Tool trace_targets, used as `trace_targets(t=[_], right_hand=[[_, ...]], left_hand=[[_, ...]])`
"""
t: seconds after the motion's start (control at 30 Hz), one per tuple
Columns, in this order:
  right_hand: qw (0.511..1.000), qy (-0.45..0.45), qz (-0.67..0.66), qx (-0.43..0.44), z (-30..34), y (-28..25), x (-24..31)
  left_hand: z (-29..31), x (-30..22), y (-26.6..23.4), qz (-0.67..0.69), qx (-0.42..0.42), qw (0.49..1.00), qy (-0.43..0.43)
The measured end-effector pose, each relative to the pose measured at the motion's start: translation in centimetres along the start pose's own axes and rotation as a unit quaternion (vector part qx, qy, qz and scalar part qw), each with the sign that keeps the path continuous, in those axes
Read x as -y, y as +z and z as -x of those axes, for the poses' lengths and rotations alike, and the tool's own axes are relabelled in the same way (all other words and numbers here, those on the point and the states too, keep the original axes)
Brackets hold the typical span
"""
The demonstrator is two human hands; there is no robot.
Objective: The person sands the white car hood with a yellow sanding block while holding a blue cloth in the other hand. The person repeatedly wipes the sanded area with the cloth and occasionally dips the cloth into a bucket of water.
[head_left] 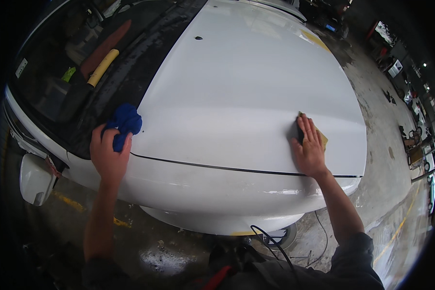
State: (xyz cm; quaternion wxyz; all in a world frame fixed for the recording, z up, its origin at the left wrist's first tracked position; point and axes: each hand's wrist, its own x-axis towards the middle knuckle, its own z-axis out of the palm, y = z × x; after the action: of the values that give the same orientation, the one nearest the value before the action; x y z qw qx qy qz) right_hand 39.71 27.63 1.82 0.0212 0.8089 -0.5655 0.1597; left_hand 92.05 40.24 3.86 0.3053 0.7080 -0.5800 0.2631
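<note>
A white-painted car with a dark windshield (43, 101) toward 10 o'clock filled most of the view, and its broad, smooth white metal hood (227, 82) was the surface being worked on, shut and spreading from the centre up to 12 o'clock. Below it, at 6 o'clock, the rounded white fender (217, 188) carried bright streaks of glare, whether wet or merely glossy could not be told. A white side mirror housing (35, 179) stood between 8 and 9 o'clock. The right hand (310, 145) lay flat at 3 o'clock near the hood's front near corner, fingers straight and close together, thumb spread apart, the palm side turned down over a thin, yellowish pad (324, 139); the pad showed mainly at the hand's 2 o'clock edge, between hand and hood. The left hand (111, 154), at 9 o'clock, was clamped with curled fingers on a bunched, bright blue cloth (126, 121) at the hood's rear near corner, beside the windshield. The work looked to be under way rather than finished, since pad and cloth were both in use or at hand. Most of the hood appeared evenly white, but which parts had been gone over could not be told. A long yellow patch (316, 40) between 1 and 2 o'clock, on the far front edge, stood out from the white and was possibly an area left to treat.
</note>
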Motion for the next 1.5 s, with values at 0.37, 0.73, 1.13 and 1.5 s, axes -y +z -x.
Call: trace_targets(t=[0.37, 0.73, 1.13, 1.5], right_hand=[[0.962, -0.254, -0.093, 0.025, -4.6, 1.4, 16.9], [0.969, -0.244, -0.017, 0.029, -8.0, 3.5, 23.5], [0.995, -0.057, -0.021, 0.074, 0.9, -1.4, 7.4], [0.997, -0.046, -0.033, 0.056, 3.6, -2.5, 1.0]], left_hand=[[-0.5, -0.2, 0.1, 0.025, -0.015, 0.999, 0.016], [-0.4, -0.3, 0.6, 0.018, -0.023, 0.999, 0.014], [0.0, 0.0, 0.1, 0.004, -0.008, 1.000, 0.007], [-0.1, 0.2, -0.1, 0.002, -0.026, 1.000, 0.011]])
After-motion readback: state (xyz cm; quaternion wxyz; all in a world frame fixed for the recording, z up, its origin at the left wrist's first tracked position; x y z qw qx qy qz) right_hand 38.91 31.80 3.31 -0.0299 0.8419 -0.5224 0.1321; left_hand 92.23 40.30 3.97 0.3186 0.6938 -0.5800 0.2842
